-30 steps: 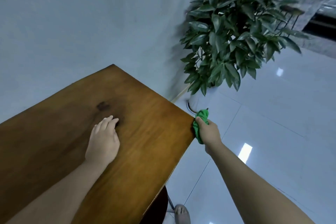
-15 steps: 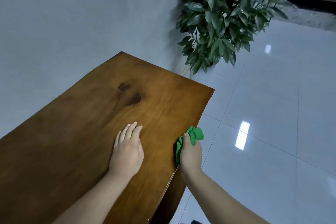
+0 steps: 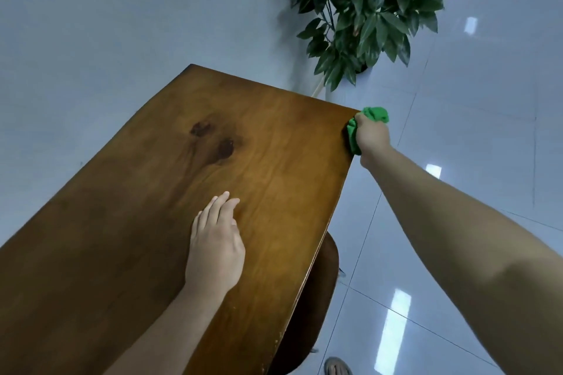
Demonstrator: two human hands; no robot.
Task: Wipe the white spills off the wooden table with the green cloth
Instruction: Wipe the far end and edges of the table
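Note:
The wooden table (image 3: 146, 207) runs from lower left to its far right corner; its brown top shows two dark knots and no white spill that I can make out. My right hand (image 3: 372, 134) is stretched out to that far right corner, closed around the bunched green cloth (image 3: 377, 114), which presses against the table's right edge. My left hand (image 3: 217, 245) lies flat, palm down, on the tabletop near the right edge, fingers together and holding nothing.
A leafy potted plant (image 3: 368, 6) stands on the floor beyond the far corner. A dark wooden seat (image 3: 316, 298) sits under the table's right edge. A sandalled foot (image 3: 336, 368) shows on the glossy tiled floor (image 3: 472, 131).
My right hand has slid the green cloth along the table's right edge, from near my left hand out to the far corner. The left hand stays flat on the top. The view has shifted.

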